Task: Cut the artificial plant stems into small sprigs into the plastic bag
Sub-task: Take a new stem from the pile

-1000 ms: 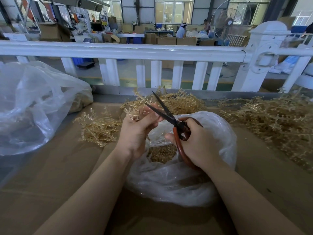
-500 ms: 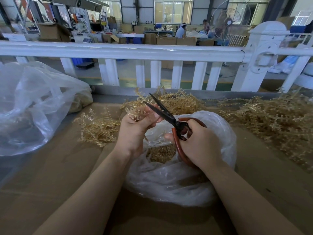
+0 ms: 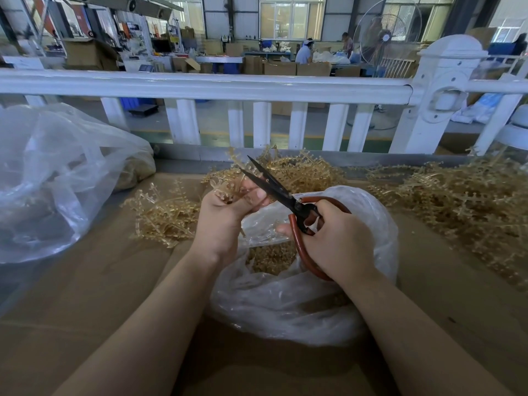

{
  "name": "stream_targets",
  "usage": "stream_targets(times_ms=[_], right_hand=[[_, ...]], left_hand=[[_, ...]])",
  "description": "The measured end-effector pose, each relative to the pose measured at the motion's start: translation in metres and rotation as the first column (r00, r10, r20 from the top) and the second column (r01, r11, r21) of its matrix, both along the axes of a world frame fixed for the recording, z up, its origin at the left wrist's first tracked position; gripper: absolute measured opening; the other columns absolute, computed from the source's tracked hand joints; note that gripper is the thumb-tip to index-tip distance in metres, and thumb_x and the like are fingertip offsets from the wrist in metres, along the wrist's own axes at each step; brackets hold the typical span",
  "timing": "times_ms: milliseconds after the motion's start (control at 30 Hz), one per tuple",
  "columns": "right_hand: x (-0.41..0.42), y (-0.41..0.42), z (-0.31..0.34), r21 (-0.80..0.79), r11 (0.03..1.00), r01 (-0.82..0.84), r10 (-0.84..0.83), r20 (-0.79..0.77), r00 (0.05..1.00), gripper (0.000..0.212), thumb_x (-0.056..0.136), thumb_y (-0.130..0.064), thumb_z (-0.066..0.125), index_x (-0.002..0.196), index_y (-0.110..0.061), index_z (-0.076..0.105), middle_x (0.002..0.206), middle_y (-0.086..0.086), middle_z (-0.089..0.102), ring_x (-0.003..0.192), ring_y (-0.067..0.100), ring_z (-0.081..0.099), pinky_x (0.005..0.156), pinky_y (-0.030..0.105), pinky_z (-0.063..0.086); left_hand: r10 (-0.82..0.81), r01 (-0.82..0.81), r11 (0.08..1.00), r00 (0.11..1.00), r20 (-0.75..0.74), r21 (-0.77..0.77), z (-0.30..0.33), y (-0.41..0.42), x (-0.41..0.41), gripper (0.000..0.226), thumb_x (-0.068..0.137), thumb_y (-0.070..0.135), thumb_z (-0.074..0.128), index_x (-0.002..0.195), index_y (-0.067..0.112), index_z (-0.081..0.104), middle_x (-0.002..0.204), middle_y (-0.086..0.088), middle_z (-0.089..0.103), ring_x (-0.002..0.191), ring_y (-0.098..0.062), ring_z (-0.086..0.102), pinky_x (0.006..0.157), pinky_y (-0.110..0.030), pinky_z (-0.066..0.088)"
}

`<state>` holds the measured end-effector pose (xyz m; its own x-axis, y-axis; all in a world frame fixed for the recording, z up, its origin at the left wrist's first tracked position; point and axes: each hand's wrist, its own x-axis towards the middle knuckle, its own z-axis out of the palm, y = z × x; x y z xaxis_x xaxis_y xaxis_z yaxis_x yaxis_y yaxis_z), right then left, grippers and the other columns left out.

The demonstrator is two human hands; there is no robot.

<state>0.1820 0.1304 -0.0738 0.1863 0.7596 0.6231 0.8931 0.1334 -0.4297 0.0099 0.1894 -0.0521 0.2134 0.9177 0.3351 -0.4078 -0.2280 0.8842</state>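
The left hand is pinching a tan stem in a curled grip. The right hand is gripping the scissors, blades parted beside the stem, above the plastic bag.

The scissors in the right hand have black blades and rust-red looped handles, and the stem pinched in the left hand is a pale golden tan, the same straw colour as the loose stems heaped to the left of that hand and the larger pile to the right of the right hand. Beneath both hands the plastic bag is a cloudy, translucent white with darker golden-brown sprigs showing in its mouth, and a second bag far left of the left hand is the same milky clear plastic. The table surface under the hands is plain cardboard brown, and beyond the hands the railing is glossy white.
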Motion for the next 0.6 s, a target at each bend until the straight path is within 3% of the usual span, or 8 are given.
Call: stream_targets(times_ms=[67,233,367,500,600], right_hand=[[-0.0001,-0.0002,0.0007,0.002,1.0,0.015,-0.015,0.012,1.0,0.061,0.069,-0.09,0.038,0.073,-0.029,0.048,0.064,-0.022,0.046,0.056,-0.006,0.044,0.051,0.013,0.031],[0.0008,0.0009,-0.0003,0.02,0.999,0.034,-0.035,0.031,0.999,0.06,0.071,-0.088,0.042,0.072,-0.029,0.048,0.062,-0.021,0.046,0.054,-0.006,0.043,0.048,0.013,0.028],[0.0009,-0.0003,-0.0018,0.026,1.0,0.001,-0.002,0.024,1.0,0.062,0.072,-0.088,0.038,0.075,-0.027,0.052,0.066,-0.017,0.055,0.055,0.002,0.05,0.051,0.012,0.034],[0.0001,-0.0011,-0.0016,0.031,0.999,-0.031,0.031,-0.005,1.0,0.056,0.072,-0.084,0.044,0.073,-0.029,0.049,0.064,-0.018,0.05,0.054,0.001,0.047,0.052,0.011,0.032],[0.0003,-0.0001,-0.0019,-0.002,0.999,-0.035,0.035,-0.006,0.999,0.067,0.069,-0.087,0.041,0.076,-0.023,0.058,0.067,-0.014,0.059,0.058,0.005,0.055,0.053,0.018,0.043]], left_hand=[[0.004,0.0,0.999,0.998,-0.062,0.049,0.0001,-0.0007,-0.0006,0.015,0.079,0.007,0.076,0.072,0.02,0.076,0.075,-0.006,0.069,0.08,-0.029,0.061,0.087,-0.045,0.049],[-0.003,0.006,0.999,0.998,-0.066,0.05,-0.0001,-0.0004,-0.0017,0.009,0.079,0.009,0.074,0.077,0.017,0.076,0.08,-0.012,0.069,0.084,-0.031,0.06,0.091,-0.052,0.047],[-0.028,0.032,0.998,0.997,-0.076,0.061,-0.0004,-0.0007,-0.0014,0.012,0.081,0.008,0.071,0.076,0.018,0.075,0.078,-0.009,0.068,0.08,-0.027,0.06,0.09,-0.049,0.047],[-0.052,0.055,0.997,0.997,-0.048,0.051,-0.0018,0.0004,-0.0022,0.01,0.082,0.006,0.069,0.078,0.014,0.074,0.079,-0.011,0.067,0.081,-0.029,0.059,0.088,-0.047,0.045],[-0.06,0.061,0.998,0.998,-0.031,0.033,-0.0029,0.0017,-0.0028,0.004,0.081,0.006,0.07,0.082,0.009,0.073,0.08,-0.012,0.068,0.08,-0.027,0.061,0.088,-0.046,0.046]])
